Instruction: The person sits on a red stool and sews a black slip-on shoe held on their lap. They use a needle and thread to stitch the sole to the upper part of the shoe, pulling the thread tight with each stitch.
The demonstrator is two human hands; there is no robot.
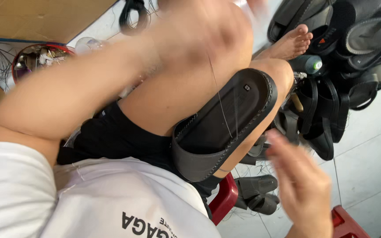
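A black sandal sole (pixel 225 123) with stitching round its rim lies tilted across my right thigh and knee. A thin thread (pixel 219 94) runs from its middle up to my left hand (pixel 199 31), which is raised high over the knee and blurred; the fingers look closed on the thread's upper end. My right hand (pixel 303 185) hovers low at the right, just off the sandal's edge, fingers spread and holding nothing. I sit on a red stool (pixel 223 198).
A heap of black sandals (pixel 353 53) covers the tiled floor at the right, beside my bare foot (pixel 292 44) and a green-capped bottle (pixel 311 64). A red bowl of small parts (pixel 40 59) and cardboard (pixel 36 17) sit at the upper left. Loose sandal pieces (pixel 256 194) lie under the stool.
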